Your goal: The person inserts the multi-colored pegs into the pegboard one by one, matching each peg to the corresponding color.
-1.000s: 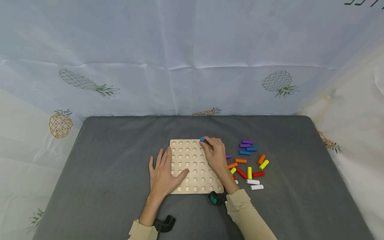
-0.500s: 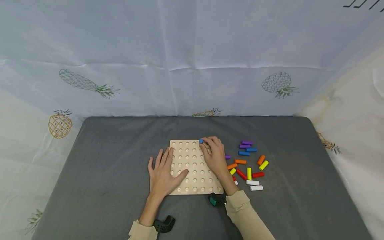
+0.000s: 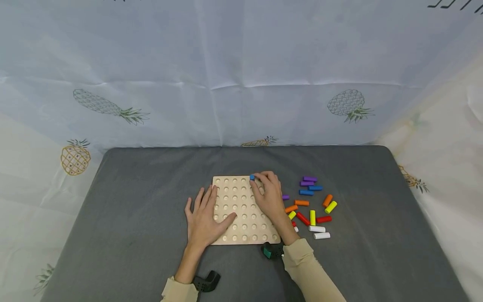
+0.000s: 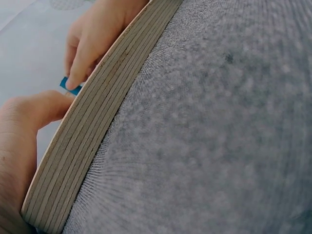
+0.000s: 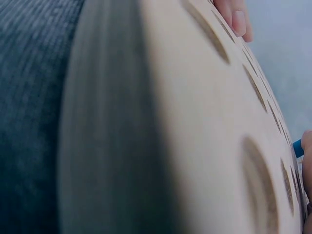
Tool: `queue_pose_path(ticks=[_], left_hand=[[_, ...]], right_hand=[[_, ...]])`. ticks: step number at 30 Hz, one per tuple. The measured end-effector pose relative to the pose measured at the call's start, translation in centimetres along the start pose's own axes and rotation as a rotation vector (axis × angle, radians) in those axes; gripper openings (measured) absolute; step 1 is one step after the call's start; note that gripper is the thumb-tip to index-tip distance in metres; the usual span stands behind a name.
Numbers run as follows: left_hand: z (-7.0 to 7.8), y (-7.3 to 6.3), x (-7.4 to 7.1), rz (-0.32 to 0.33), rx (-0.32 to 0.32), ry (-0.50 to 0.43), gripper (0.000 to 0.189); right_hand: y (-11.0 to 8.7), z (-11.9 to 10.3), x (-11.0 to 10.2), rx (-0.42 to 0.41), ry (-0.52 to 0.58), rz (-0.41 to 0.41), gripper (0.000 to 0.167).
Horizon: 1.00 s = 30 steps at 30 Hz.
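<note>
A light wooden board (image 3: 239, 233) with rows of round holes lies on the grey cloth. My left hand (image 3: 205, 220) rests spread over its left side, thumb reaching across the holes. At the board's far edge my right hand (image 3: 268, 195) pinches a blue peg (image 3: 252, 177) between thumb and fingers, upright over the far row. In the left wrist view the blue peg (image 4: 71, 86) shows beneath the right thumb. The right wrist view catches the peg (image 5: 298, 148) at its right edge, and the left fingertips (image 5: 239, 22) on the board's face. The peg's lower end is hidden.
Right of the board lie loose pegs: purple (image 3: 310, 178), blue (image 3: 315, 188), orange (image 3: 302, 202), yellow (image 3: 331, 206), red (image 3: 323, 219) and white (image 3: 322, 235). My right forearm overlaps some of them. A pineapple-print curtain (image 3: 222, 113) hangs behind the table.
Over the last second my right hand has shifted slightly left, bringing the blue peg over the far row and standing it more upright. The left hand stays in place on the board.
</note>
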<state>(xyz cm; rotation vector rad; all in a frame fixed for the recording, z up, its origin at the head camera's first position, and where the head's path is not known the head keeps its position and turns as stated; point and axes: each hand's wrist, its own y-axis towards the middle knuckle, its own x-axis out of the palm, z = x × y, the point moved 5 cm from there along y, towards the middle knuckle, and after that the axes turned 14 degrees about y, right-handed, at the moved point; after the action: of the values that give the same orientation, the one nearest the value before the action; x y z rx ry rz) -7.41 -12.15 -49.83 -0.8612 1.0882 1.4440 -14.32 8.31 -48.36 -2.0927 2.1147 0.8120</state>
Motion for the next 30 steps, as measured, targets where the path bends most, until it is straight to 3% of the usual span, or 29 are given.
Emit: queue_pose_path(ticks=[21, 30], left_hand=[[-0.1, 0.1, 0.1, 0.026, 0.0, -0.034, 0.101], [-0.2, 0.1, 0.1, 0.019, -0.001, -0.022, 0.101]], right_hand=[[0.2, -0.3, -0.9, 0.106, 0.084, -0.014, 0.033], [0.3, -1.6, -2.8, 0.061, 0.032, -0.071, 0.033]])
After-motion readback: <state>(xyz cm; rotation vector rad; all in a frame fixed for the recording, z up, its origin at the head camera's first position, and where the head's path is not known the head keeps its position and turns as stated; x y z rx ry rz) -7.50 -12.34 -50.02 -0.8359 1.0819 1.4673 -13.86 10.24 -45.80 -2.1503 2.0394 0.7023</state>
